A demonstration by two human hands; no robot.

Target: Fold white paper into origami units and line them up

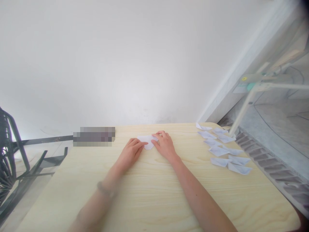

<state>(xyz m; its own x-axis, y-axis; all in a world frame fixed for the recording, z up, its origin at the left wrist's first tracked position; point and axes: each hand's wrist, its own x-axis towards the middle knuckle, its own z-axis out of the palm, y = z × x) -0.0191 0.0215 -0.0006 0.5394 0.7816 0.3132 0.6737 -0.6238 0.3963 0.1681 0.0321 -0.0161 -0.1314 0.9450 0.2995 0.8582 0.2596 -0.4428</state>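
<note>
A small folded piece of white paper (149, 146) lies on the pale wooden table toward its far edge, its lower corners angled in. My left hand (132, 149) holds its left side, with the thumb stretched across the paper and the fingers curled at its edge. On the other side, my right hand (165, 144) grips the right edge between thumb and fingers. Parts of both paper edges are hidden under the fingers. To the right sit several folded white paper boats (218, 150) in rough rows.
The table (149, 199) meets a white wall (145, 64) at its back. A pixelated patch (94, 137) covers something at the far left corner. A dark chair (14, 154) stands left of the table. A white metal frame (246, 106) rises beyond the right edge.
</note>
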